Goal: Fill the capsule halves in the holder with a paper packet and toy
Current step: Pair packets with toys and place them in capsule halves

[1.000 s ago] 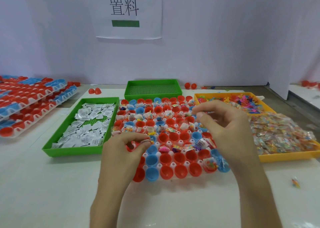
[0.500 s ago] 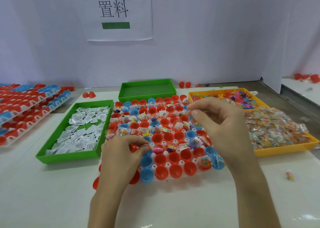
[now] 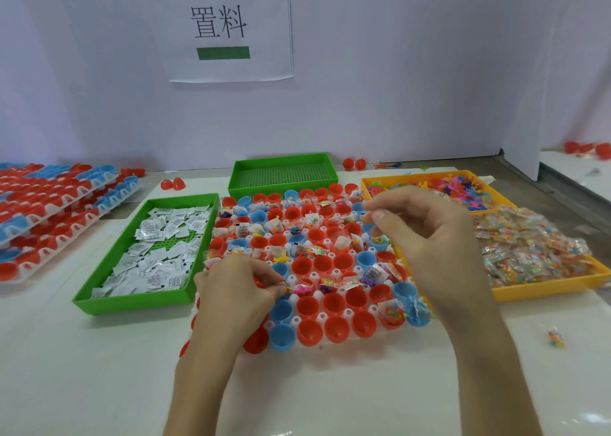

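Observation:
The white holder (image 3: 334, 272) lies in the middle of the table, packed with red and blue capsule halves. Many halves at the back hold paper packets and bagged toys; the front rows are bare. My left hand (image 3: 238, 291) hovers over the holder's left side and pinches a small yellowish toy at its fingertips. Over the right rear part of the holder, my right hand (image 3: 426, 237) has its thumb pressed to curled fingers. I see nothing between them.
A green tray (image 3: 132, 303) of white paper packets sits left of the holder. To the right, an orange tray (image 3: 542, 291) holds bagged toys and loose coloured toys. An empty green tray (image 3: 284, 171) stands behind. Stacked capsule holders (image 3: 49, 210) lie far left. One toy bag (image 3: 555, 338) lies loose.
The view has shifted a little. Both hands stay over the holder in nearly the same places, fingers still pinched.

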The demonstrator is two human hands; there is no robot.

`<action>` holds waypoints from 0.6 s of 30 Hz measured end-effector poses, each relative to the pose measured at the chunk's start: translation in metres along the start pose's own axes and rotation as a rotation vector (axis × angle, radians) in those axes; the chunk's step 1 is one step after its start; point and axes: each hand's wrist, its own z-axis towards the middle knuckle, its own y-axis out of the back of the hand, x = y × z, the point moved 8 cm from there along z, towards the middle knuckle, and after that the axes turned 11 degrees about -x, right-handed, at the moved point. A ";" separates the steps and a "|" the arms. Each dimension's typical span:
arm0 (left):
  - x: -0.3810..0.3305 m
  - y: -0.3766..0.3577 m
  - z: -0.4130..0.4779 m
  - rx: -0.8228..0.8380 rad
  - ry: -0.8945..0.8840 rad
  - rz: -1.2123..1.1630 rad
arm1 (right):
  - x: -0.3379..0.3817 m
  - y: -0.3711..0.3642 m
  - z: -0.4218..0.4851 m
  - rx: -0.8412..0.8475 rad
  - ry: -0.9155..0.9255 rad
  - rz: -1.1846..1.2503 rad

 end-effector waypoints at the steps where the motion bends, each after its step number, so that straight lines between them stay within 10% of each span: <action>1: -0.001 0.001 0.001 0.000 -0.004 0.006 | 0.000 0.001 0.000 -0.003 0.004 0.000; 18: -0.006 -0.008 0.015 0.144 -0.127 0.042 | -0.012 0.041 0.010 -0.216 0.031 0.084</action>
